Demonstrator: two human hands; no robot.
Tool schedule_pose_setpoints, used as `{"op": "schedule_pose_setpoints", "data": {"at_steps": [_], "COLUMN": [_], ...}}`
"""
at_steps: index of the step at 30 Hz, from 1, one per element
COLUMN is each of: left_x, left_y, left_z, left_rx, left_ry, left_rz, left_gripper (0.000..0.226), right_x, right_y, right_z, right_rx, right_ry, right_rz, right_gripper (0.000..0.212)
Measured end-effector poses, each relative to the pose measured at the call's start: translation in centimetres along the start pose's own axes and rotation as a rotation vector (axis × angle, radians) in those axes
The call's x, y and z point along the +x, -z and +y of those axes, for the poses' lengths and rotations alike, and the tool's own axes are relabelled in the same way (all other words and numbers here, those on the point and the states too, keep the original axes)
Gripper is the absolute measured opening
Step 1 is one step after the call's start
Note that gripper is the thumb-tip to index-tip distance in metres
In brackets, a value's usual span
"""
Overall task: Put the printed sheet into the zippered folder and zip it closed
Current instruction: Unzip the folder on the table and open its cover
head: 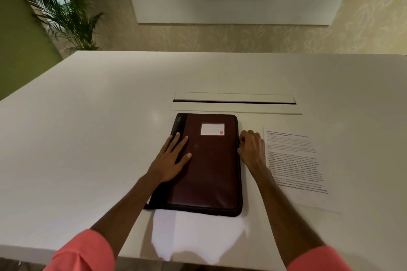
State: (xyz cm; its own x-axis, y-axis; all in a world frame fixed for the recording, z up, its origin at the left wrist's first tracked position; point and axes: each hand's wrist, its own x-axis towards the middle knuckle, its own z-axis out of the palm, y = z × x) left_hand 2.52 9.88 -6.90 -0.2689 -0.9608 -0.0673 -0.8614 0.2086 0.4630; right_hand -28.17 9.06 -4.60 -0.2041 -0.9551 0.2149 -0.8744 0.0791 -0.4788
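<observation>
A dark maroon zippered folder point(211, 165) with a black spine and a white label lies closed on the white table point(88, 138). My left hand point(174, 156) rests flat on its left side, fingers spread. My right hand point(251, 149) is curled against the folder's right edge, fingertips pinched at the zipper line; the zipper pull itself is hidden under the fingers. The printed sheet point(295, 165) lies flat on the table just right of my right hand, text side up.
A long cable slot with a raised lid point(234, 100) sits in the table just beyond the folder. A potted palm point(63, 11) stands beyond the table's far left corner. The table's near edge runs below my forearms.
</observation>
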Motion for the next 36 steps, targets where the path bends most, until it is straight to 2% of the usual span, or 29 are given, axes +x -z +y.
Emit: {"op": "schedule_pose_setpoints", "data": {"at_steps": [10, 24, 30, 36], "left_x": [-1.0, -2.0, -2.0, -3.5], "left_y": [1.2, 1.6, 2.1, 2.4], "left_z": [1.2, 2.0, 1.4, -1.5], "left_rx": [0.036, 0.05, -0.102, -0.173], "left_ry": [0.002, 0.017, 0.029, -0.045], "left_rz": [-0.05, -0.063, -0.158, -0.227], "left_gripper": [0.075, 0.076, 0.079, 0.082], "right_x": [-7.4, -16.6, -19.5, -22.2], "right_y": [-0.1, 1.6, 1.6, 1.5], "right_z": [0.2, 1.2, 0.6, -0.8], "right_rx": [0.077, 0.12, 0.155, 0.048], "right_ry": [-0.038, 0.026, -0.048, -0.126], "right_rz": [0.083, 0.106, 0.125, 0.18], "right_gripper": [0.016, 0.022, 0.018, 0.016]}}
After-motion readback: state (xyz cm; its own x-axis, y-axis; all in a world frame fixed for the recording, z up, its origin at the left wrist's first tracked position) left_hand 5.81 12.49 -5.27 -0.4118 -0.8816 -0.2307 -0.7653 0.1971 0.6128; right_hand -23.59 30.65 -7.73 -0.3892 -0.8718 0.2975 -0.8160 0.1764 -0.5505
